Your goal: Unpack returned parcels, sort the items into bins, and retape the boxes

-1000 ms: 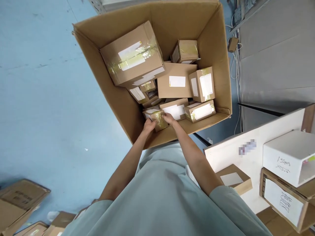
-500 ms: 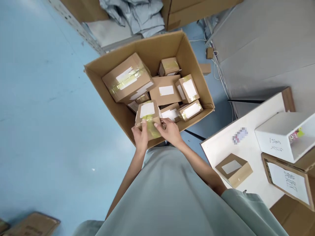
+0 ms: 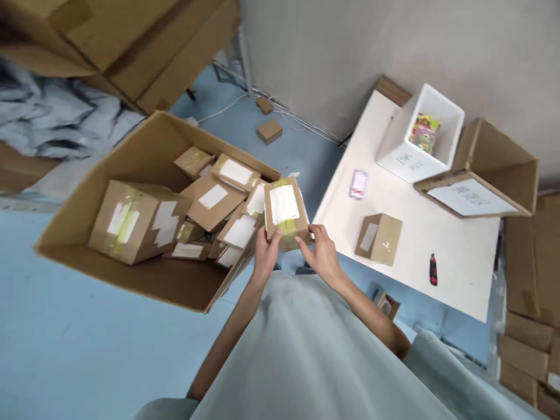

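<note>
Plainly, in the head view, a parcel (image 3: 286,204) is clasped between two bare hands. Its near left corner is gripped by the left hand (image 3: 265,255), with the thumb set on the near face; its near right corner is gripped by the right hand (image 3: 324,255), the thumb likewise laid there. The parcel is held just in front of the shirt (image 3: 315,350), at the right edge of the carton (image 3: 170,284) and left of the table (image 3: 332,216); whether the carton is touched by it cannot be told. A white label is stuck on its upper face, with yellowish tape beside it.

In the carton, a big box (image 3: 144,227) is placed toward the left, and smaller boxes (image 3: 196,198) are piled toward the right, several of them labelled. On the table, a tan box (image 3: 379,240) and a knife (image 3: 433,270) are laid. Farther back, bright packets (image 3: 424,133) are contained in a white bin (image 3: 391,146), which is set beside an open box (image 3: 507,181) faced with handwritten paper. Two small boxes (image 3: 269,132) are seen on the blue floor (image 3: 65,356) beyond the carton.
</note>
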A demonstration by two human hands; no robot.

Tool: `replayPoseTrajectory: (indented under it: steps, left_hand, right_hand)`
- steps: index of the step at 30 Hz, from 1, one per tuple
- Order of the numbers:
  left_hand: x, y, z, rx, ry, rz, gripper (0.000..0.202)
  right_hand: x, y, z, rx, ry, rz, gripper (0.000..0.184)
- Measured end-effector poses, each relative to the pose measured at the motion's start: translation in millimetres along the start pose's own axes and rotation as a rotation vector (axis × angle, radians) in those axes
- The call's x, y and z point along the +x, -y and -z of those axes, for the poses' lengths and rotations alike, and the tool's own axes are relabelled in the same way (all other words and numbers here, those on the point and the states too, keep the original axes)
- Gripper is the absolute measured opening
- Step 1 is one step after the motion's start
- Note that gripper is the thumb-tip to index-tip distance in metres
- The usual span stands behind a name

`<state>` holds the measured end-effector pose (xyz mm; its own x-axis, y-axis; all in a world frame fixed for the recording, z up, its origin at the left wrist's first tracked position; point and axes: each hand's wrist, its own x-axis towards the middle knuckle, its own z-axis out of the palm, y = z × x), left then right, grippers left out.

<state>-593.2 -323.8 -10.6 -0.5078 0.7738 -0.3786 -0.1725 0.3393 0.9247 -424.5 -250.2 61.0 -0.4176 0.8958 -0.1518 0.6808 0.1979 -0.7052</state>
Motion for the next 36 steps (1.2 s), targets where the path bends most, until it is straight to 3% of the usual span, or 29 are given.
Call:
replayPoseTrajectory:
  steps: [4, 8, 12, 16, 20, 25, 27, 29, 31, 33, 36]
  left_hand:
    - [0, 12, -100.9, 0.079, 0.233, -0.013, 0.070]
    - [-4, 40, -181.0, 0.159, 0.461, -0.055, 0.082]
    - [-15, 68, -228.4, 0.303, 0.526, -0.058, 0.085]
    - [-25, 82, -261.1, 0.373, 0.554, -0.069, 0.076]
    - [-9, 67, -312.5, 0.469, 0.657, -0.149, 0.071]
    - [23, 22, -397.4, 0.735, 0.823, -0.266, 0.068]
    - [26, 9, -417.5, 0.739, 0.833, -0.274, 0.060]
    - [23, 2, -419.7, 0.697, 0.818, -0.261, 0.052]
    - [18, 2, -401.9, 0.652, 0.783, -0.235, 0.048]
    - [14, 7, -366.0, 0.585, 0.737, -0.190, 0.045]
    - [15, 20, -286.4, 0.403, 0.603, -0.075, 0.041]
  right_hand:
    - [-32, -92, 54, -0.045, -0.099, -0.117, 0.055]
    - [-71, -179, 79, -0.054, -0.157, -0.175, 0.056]
    - [-109, -247, 87, -0.180, -0.191, -0.139, 0.050]
    - [-127, -292, 96, -0.355, -0.163, -0.103, 0.057]
    - [-116, -323, 116, -0.409, -0.209, -0.160, 0.061]
    - [-82, -352, 155, -0.375, -0.313, -0.286, 0.058]
    - [-71, -357, 170, -0.359, -0.356, -0.328, 0.058]
    - [-62, -354, 178, -0.341, -0.394, -0.328, 0.057]
    - [-54, -344, 176, -0.318, -0.411, -0.268, 0.057]
    - [-47, -327, 164, -0.286, -0.391, -0.182, 0.057]
    - [-35, -294, 130, -0.236, -0.288, -0.079, 0.057]
